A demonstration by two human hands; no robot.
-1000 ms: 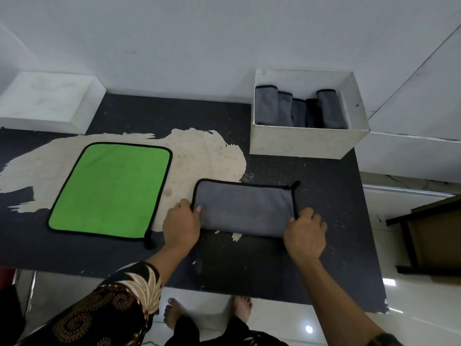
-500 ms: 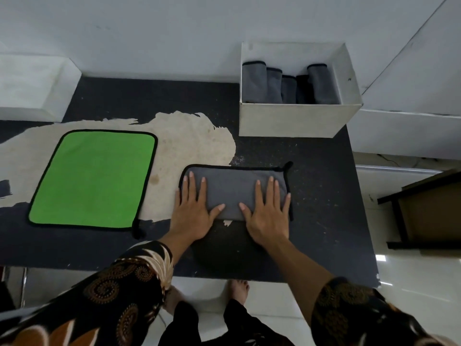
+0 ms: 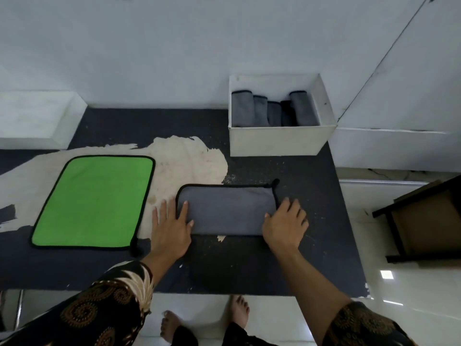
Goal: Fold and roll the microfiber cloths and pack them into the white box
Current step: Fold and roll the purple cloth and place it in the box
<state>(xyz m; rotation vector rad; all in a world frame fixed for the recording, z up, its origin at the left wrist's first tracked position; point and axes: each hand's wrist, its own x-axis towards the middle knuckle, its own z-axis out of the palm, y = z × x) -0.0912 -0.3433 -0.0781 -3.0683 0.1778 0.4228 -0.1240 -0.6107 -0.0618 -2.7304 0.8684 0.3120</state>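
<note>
1. Grey microfiber cloth (image 3: 225,209), seen from the head view, lies folded into a long strip on the dark table (image 3: 249,265) in front of you; the white box (image 3: 279,141) beyond it already holds rolled grey cloths (image 3: 274,111); a green cloth (image 3: 93,201) lies flat to the left, untouched.
2. Your left hand (image 3: 171,229) rests flat and wide on the strip's left end; your right hand (image 3: 284,227) bends over the right trim; whether it pinches or only presses cannot be told.
3. Folding looks done; next you probably roll it tightly from one end, keeping the edges level.
</note>
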